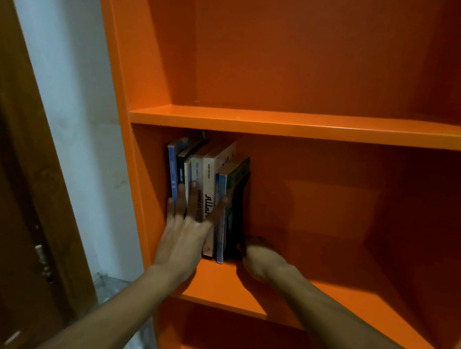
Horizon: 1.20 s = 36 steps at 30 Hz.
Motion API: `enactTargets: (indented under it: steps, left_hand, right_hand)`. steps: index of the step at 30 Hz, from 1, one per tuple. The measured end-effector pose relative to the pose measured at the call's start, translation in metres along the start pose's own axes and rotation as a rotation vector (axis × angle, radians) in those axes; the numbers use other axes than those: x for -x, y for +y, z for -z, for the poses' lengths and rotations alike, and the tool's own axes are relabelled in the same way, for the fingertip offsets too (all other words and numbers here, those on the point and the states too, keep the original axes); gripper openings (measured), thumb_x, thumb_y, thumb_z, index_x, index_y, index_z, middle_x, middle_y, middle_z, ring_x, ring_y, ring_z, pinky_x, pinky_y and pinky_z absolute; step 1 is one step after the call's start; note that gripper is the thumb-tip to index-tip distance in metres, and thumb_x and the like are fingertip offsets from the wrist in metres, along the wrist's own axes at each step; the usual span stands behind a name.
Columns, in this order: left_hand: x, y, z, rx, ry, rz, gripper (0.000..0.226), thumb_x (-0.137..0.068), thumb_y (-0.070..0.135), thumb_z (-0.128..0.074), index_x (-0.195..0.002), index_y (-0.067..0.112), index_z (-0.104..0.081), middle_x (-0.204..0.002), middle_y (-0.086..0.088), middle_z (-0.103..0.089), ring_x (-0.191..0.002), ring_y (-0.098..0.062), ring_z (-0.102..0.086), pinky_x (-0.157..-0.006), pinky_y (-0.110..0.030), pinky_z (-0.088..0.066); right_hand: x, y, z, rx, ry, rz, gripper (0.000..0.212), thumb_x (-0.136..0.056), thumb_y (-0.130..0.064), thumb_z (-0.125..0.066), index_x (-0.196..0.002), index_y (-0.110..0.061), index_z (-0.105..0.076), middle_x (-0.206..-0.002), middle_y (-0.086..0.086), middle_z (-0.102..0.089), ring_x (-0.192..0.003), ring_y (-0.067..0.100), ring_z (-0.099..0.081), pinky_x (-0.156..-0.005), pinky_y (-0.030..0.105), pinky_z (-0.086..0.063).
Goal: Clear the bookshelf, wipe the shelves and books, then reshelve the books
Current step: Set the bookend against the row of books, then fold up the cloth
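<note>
A short row of books [206, 191] stands upright at the left end of the middle shelf [327, 271] of an orange bookshelf [299, 124], spines facing out and long axes vertical. About 7 spines can be counted, though the dim light makes that count unsure. The shelf above them shows no books.

The left hand [182, 237] lies flat against the spines, fingers straight and spread, touching the leftmost volumes and gripping nothing. The right hand [260, 257] sits low on the shelf board just beside the last, dark book at the right end of the row. Its fingers are hidden in shadow, so whether it has hold of that book cannot be told.

The row therefore lies between the 2 hands: the left one in front of it, the right one at its free end. Judging by this, the books are being squared up or steadied, and the right hand is the nearer one for pressing the end book leftward toward the shelf's side wall.
</note>
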<state>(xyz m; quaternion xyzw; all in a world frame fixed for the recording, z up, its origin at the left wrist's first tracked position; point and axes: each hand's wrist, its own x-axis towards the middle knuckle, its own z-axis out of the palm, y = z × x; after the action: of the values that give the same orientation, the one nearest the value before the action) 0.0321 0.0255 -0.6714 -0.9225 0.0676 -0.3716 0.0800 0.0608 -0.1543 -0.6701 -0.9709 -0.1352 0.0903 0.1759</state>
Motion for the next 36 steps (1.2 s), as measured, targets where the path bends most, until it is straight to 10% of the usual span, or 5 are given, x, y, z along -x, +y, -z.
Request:
enactTargets:
  steps: [11,18,23,29,36]
  left_hand:
    - [-0.012,0.003,0.009,0.066,-0.173,0.081,0.12,-0.089,0.022,-0.071,-0.148,0.039,0.032,-0.153,-0.018,0.044,-0.138,-0.041,0.044,-0.12,-0.061,0.002]
    - [0.018,0.025,0.011,0.114,-0.093,0.079,0.101,-0.09,0.03,-0.064,-0.159,0.025,0.01,-0.163,-0.019,0.024,-0.149,-0.04,0.023,-0.12,-0.064,-0.008]
    - [0.016,0.03,0.013,0.134,-0.151,0.04,0.089,-0.094,0.023,-0.056,-0.16,0.025,0.004,-0.164,-0.009,0.027,-0.148,-0.037,0.029,-0.121,-0.063,-0.003]
    - [0.033,0.017,0.023,0.337,-0.035,0.036,0.058,-0.09,0.011,-0.054,-0.146,0.015,-0.042,-0.146,-0.009,-0.048,-0.147,-0.033,-0.028,-0.122,-0.058,-0.015]
    - [0.137,0.029,0.01,0.786,0.154,-0.085,0.037,-0.076,-0.012,-0.05,-0.103,0.005,-0.07,-0.096,-0.008,-0.062,-0.09,-0.027,-0.057,-0.08,-0.035,-0.047]
  right_hand:
    - [-0.009,-0.016,0.006,0.009,-0.035,-0.046,0.038,-0.107,-0.019,-0.035,-0.143,-0.01,-0.041,-0.151,0.012,-0.041,-0.137,0.023,-0.043,-0.109,0.031,-0.035]
    - [0.01,-0.02,0.01,-0.033,0.027,0.026,0.033,-0.105,-0.011,-0.038,-0.136,-0.005,-0.048,-0.134,0.014,-0.055,-0.099,0.021,-0.061,-0.075,0.019,-0.043]
    - [0.005,-0.015,0.002,-0.01,0.117,-0.016,0.031,-0.102,-0.019,-0.042,-0.13,-0.008,-0.052,-0.131,0.016,-0.057,-0.114,0.035,-0.058,-0.084,0.035,-0.045]
    - [0.056,-0.014,-0.036,-0.325,0.417,0.069,0.017,-0.098,-0.028,-0.051,-0.09,-0.016,-0.06,-0.089,0.015,-0.07,-0.092,0.037,-0.062,-0.071,0.037,-0.043]
    - [0.127,0.004,-0.127,-0.27,0.323,0.229,0.025,-0.094,-0.038,-0.05,-0.074,-0.026,-0.044,-0.059,0.002,-0.055,-0.064,0.034,-0.058,-0.055,0.039,-0.04]
